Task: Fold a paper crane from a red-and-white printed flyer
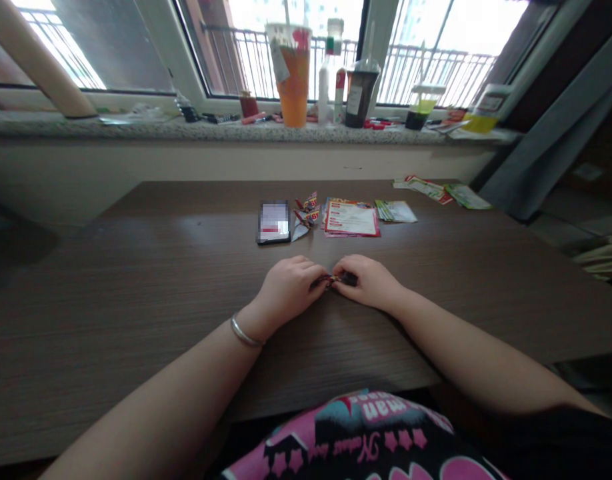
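Observation:
Close together over the middle of the wooden table [186,293], my left hand [292,285] and my right hand [370,281] pinch a small folded piece of colourful printed paper [331,280] between them. Fingers hide most of it, so its full shape cannot be made out. Just beyond my hands lie folded paper pieces [307,215] with a similar bright print. To their left is a phone [275,221] with its screen lit. On their right rests a stack of printed cards [352,218] with red borders.
Green-and-white packets [396,211] lie right of the cards, and more packets [429,189] are near the far right corner. Along the windowsill [226,131] stand an orange drink cup [293,77], a clear bottle [330,83], a dark drink cup [361,93] and small clutter.

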A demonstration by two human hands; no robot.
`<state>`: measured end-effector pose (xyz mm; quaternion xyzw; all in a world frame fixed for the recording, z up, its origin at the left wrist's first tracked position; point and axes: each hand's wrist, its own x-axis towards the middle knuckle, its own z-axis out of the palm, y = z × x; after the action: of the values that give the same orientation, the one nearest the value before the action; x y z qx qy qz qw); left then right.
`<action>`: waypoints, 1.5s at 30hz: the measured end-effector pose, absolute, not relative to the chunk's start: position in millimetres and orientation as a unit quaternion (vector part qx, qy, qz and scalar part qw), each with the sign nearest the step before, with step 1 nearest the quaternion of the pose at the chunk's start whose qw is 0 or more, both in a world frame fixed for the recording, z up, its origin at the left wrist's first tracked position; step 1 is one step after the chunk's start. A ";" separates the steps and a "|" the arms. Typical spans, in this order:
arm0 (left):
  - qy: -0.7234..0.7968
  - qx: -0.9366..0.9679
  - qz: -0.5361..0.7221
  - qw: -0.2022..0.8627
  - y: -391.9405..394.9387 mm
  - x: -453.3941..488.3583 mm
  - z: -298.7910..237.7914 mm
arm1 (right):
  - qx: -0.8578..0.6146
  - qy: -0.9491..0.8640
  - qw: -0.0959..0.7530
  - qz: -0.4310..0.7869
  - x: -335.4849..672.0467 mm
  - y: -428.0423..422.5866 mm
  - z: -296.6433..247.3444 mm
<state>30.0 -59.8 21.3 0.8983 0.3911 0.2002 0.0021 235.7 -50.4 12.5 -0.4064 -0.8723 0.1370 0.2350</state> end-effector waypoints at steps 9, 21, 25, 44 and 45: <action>0.440 0.805 0.338 0.209 -57.5 30.7 18.4 | -0.406 -0.829 0.306 0.233 234.1 -53.5 15.4; 0.435 0.759 0.377 0.305 -57.8 30.1 18.9 | -0.420 -0.779 0.327 0.332 230.6 -56.4 19.3; 0.425 0.758 0.382 0.315 -56.9 29.3 18.2 | -0.420 -0.765 0.331 0.359 229.2 -57.7 21.7; 0.445 0.744 0.339 0.365 -60.9 38.6 11.6 | -0.390 -0.623 0.420 0.532 224.3 -48.8 6.8; 0.444 0.745 0.340 0.363 -61.1 38.1 11.7 | -0.391 -0.620 0.419 0.535 223.7 -49.6 7.4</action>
<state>38.1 -61.1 11.7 0.7454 0.4439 0.3401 0.3627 223.7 -49.6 7.4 -0.3912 -0.6201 0.5355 0.4191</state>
